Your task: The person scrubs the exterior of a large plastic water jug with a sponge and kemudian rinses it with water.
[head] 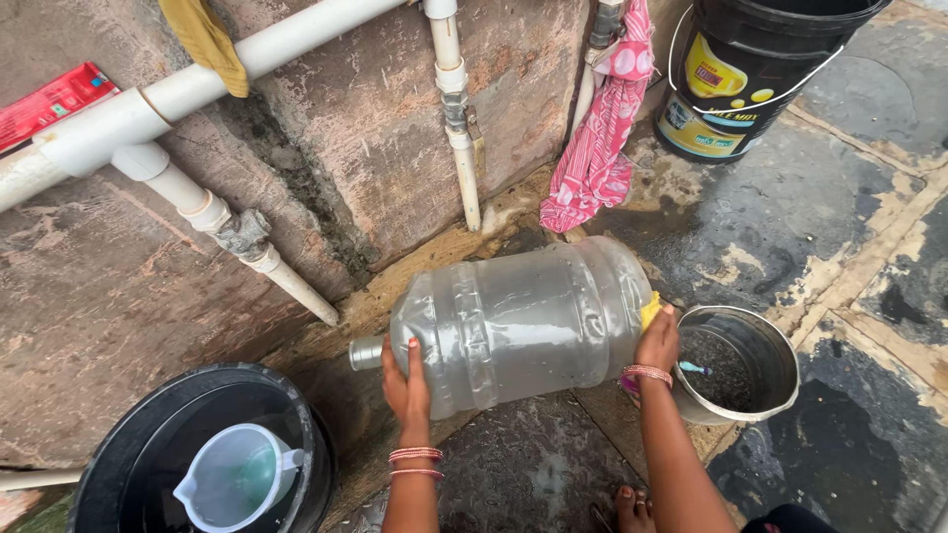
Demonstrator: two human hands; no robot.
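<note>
Wet stone floor (790, 227) meets a rough reddish wall (375, 128) crossed by white pipes (197, 84). At frame centre a large clear plastic water jug (518, 326) lies on its side, ribbed, neck pointing left. Left hand (407, 385) presses flat on its shoulder near the neck; right hand (659, 341) grips a yellow sponge (649, 309) against its base, beside a steel pot (741, 365).
</note>
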